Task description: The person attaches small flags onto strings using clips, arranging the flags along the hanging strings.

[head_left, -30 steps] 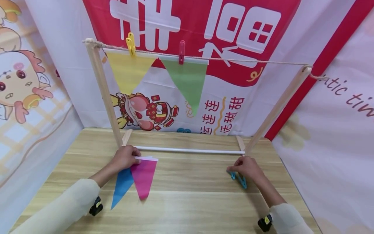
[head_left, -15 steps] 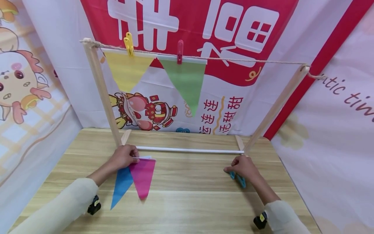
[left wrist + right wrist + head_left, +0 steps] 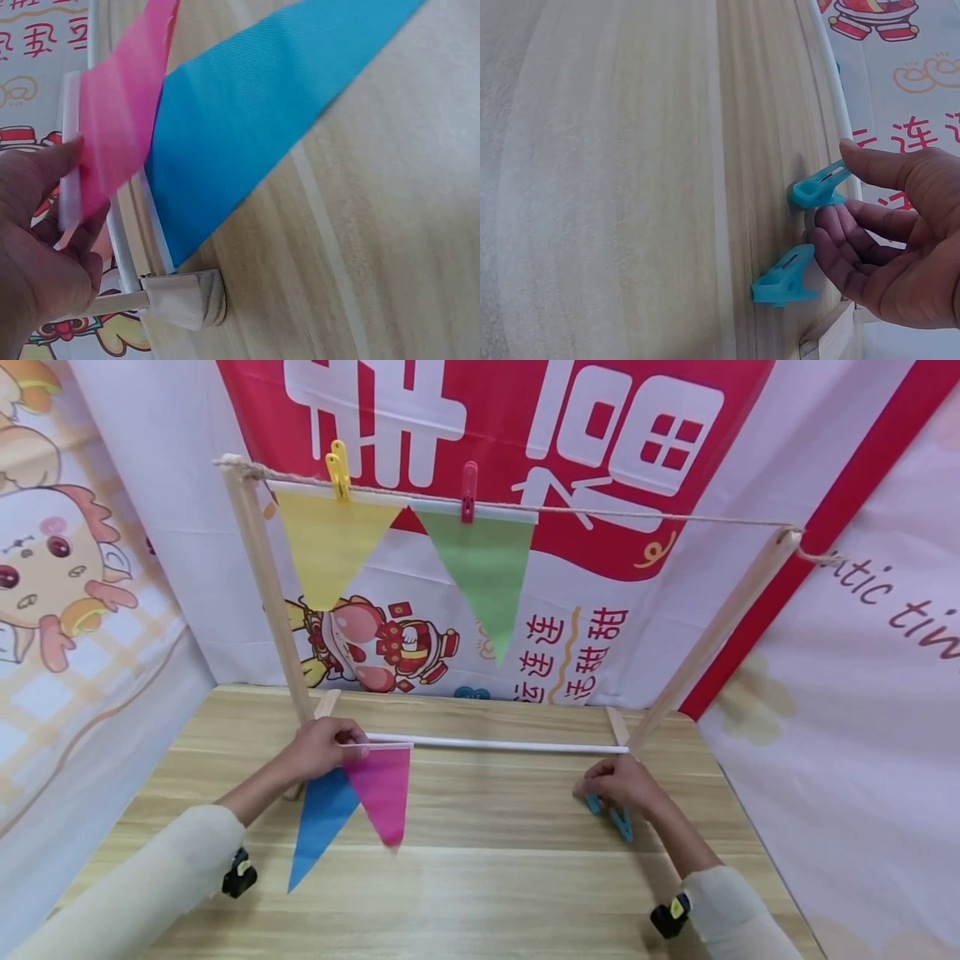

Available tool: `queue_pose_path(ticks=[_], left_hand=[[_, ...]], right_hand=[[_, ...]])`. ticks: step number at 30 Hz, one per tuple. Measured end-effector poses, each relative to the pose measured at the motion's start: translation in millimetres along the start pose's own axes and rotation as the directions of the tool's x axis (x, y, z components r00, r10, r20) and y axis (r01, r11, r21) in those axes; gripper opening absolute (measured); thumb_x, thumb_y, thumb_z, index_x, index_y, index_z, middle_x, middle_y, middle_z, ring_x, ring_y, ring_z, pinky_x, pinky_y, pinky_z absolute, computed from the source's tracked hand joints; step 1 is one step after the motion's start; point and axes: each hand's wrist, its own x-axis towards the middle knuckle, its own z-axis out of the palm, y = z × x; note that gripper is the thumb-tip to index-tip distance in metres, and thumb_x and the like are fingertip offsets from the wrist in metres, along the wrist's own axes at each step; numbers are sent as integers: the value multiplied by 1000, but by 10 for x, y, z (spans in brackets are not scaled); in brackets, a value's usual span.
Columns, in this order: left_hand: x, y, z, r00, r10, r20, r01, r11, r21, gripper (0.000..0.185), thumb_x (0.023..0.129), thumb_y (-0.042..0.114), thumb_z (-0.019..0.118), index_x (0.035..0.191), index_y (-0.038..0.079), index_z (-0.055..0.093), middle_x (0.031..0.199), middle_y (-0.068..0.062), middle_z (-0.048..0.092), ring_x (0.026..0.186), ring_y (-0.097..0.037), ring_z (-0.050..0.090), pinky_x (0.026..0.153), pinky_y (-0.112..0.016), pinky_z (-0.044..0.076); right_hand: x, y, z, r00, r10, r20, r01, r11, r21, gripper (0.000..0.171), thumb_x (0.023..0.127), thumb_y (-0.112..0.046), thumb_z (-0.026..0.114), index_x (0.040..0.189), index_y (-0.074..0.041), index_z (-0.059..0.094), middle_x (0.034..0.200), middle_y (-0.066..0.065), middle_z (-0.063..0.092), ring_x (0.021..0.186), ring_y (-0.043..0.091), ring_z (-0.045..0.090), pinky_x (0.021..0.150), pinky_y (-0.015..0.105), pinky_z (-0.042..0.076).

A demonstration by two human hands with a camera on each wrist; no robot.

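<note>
My left hand pinches the pink pennant by its white top edge, thumb on one side and fingers on the other. Beneath it the blue pennant lies on the table, its top corner near the foot of the left post. At the right, my right hand has thumb and index finger on the handles of a teal clothespin. A second teal clothespin lies on the table just beside the curled lower fingers.
Two wooden posts, the left post and right post, carry a twine line. On it, a yellow clothespin holds a yellow pennant, and a red clothespin a green pennant. A white rod joins the bases.
The pink pennant has come up and away from the table's front with my left hand, while the blue one stays down. My right hand shifts only slightly at the clothespins.
</note>
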Motion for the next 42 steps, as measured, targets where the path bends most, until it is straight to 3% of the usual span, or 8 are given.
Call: queue_pose_path(ticks=[5, 13, 17, 22, 27, 35, 42], left_hand=[[17, 8, -7, 1000, -17, -17, 16, 999, -52, 18, 107, 29, 81, 110, 11, 84, 105, -8, 81, 95, -23, 66, 81, -28, 58], [13, 63, 7, 996, -82, -39, 76, 988, -135, 32, 104, 42, 85, 112, 11, 86, 106, -7, 83, 99, -22, 71, 86, -31, 64], [16, 114, 9, 995, -96, -34, 88, 979, -185, 32, 104, 39, 85, 116, 9, 87, 108, -8, 84, 97, -21, 76, 91, -41, 70], [17, 194, -1, 994, -112, -14, 106, 971, -216, 28, 104, 31, 85, 119, 7, 87, 107, -7, 86, 96, -20, 79, 100, -53, 69], [26, 277, -12, 990, -144, 3, 142, 966, -218, 30, 103, 33, 87, 122, 9, 87, 109, -6, 87, 102, -21, 77, 104, -53, 65], [37, 359, 27, 993, -117, 36, 122, 948, -293, 35, 102, 34, 87, 127, 10, 86, 112, -8, 85, 106, -25, 76, 104, -53, 65], [25, 445, 41, 997, -72, 29, 77, 932, -354, 38, 104, 38, 84, 131, 11, 84, 115, -10, 85, 105, -25, 77, 99, -46, 65]], right_hand=[[4, -34, -33, 999, 13, 29, -17, 993, 118, 28, 101, -21, 86, 117, 2, 84, 94, 5, 79, 77, 17, 65, 67, 30, 58], [21, -44, -30, 1000, 22, 22, -25, 987, 157, 29, 103, -18, 83, 120, 5, 82, 97, 6, 81, 81, 16, 71, 74, 32, 65], [22, -41, -29, 999, 14, 35, -19, 987, 160, 26, 103, -16, 83, 119, 5, 82, 96, 4, 80, 82, 15, 72, 75, 32, 65], [20, -51, -27, 998, -10, 60, -1, 983, 182, 27, 103, -16, 82, 119, 6, 81, 98, 6, 80, 83, 16, 75, 78, 35, 69], [17, -72, -46, 996, -33, 86, 12, 973, 231, 30, 104, -14, 80, 121, 10, 78, 99, 10, 81, 84, 18, 77, 79, 37, 71], [31, -133, -93, 998, -31, 59, 19, 981, 191, 31, 107, -17, 78, 124, 9, 78, 105, 14, 82, 90, 18, 78, 90, 43, 72], [34, -187, -139, 997, -43, 56, 33, 983, 178, 31, 110, -15, 75, 127, 11, 77, 112, 20, 82, 96, 21, 80, 91, 44, 72]])
